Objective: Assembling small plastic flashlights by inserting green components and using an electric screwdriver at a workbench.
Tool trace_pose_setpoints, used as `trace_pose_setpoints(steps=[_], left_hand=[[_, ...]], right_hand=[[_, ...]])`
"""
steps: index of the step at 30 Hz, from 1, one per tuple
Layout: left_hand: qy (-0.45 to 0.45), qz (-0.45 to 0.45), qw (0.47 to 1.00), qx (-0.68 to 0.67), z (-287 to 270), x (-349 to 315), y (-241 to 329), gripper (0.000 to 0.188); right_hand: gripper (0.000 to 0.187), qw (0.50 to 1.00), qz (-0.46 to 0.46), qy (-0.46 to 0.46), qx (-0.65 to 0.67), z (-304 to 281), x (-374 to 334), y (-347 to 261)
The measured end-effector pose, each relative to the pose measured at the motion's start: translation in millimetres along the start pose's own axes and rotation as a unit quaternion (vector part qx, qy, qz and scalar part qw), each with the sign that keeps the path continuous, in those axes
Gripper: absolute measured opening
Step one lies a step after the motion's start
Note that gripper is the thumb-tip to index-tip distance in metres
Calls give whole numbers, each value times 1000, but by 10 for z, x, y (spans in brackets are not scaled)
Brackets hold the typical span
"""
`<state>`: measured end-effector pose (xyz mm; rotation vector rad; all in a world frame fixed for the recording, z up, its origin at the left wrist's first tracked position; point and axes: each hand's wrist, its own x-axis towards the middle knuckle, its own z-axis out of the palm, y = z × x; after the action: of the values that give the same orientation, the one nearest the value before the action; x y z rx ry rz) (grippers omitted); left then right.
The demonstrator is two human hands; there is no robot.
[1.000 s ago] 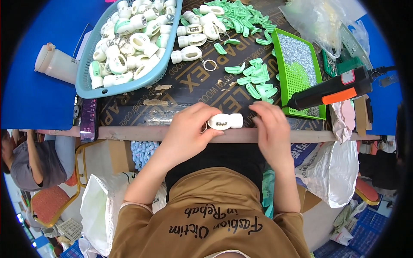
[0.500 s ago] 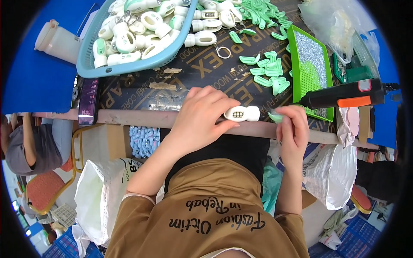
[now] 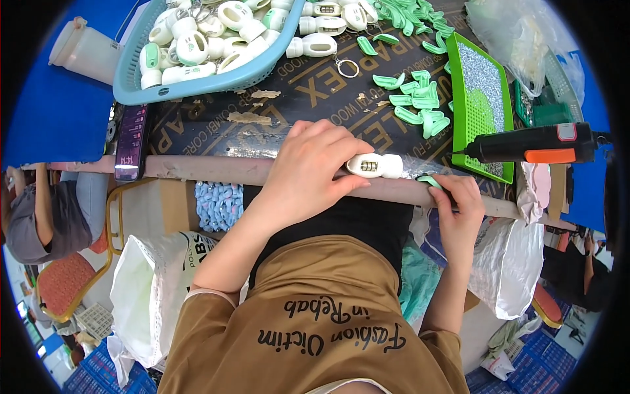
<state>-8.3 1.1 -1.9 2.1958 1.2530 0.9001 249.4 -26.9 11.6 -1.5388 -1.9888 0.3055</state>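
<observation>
- Combination lock body (image 3: 375, 165), the small white one with the number dials, is sitting right at the front edge of the bench (image 3: 216, 167), pinched in the left hand (image 3: 314, 172). Fingers of that hand are curled closed around its left end, thumb underneath.
- What's changed: a second ago both hands were bunched together on the lock at the bench edge. Now the right hand (image 3: 457, 209) has come off it and moved out to the right, so the lock is held by the left hand alone.
- Right hand now has its fingers closed on a small green plastic piece (image 3: 430, 180), just at the bench edge, near the lock's right end but not touching it as far as I can tell.
- My read: looks like a green part was picked up and is about to go onto the lock, so the fitting step isn't done yet.
- Around it: loose green pieces (image 3: 420, 108) scattered further back, a green tray (image 3: 482, 108) to the right, a black and orange glue gun (image 3: 535, 142) lying across it, a blue basket (image 3: 197, 82) full of finished white locks at the back left, and a phone (image 3: 130, 141) on the left edge.
- View also shifted a bit, everything sits higher in frame now.
</observation>
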Motion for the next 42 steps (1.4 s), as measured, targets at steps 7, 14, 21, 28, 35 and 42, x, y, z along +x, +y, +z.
trace_pose_setpoints(steps=[7,14,21,28,35,42], left_hand=[[-2,3,1000,-17,3,5,-26,38],[-17,-8,1000,-22,-11,9,-29,36],[-10,-7,1000,-20,-16,7,-28,33],[1,-3,1000,-19,9,11,-42,31],[-8,0,1000,-18,15,23,-49,34],[7,23,999,-25,14,25,-11,38]], right_hand=[[24,997,-54,-50,28,-6,36,-54],[23,992,-111,-25,55,17,191,-255],[32,947,-313,-70,28,254,498,-492],[35,928,-358,-92,-32,262,547,-566],[32,932,-346,-108,-13,283,559,-494],[15,918,-156,364,14,-164,393,-37]])
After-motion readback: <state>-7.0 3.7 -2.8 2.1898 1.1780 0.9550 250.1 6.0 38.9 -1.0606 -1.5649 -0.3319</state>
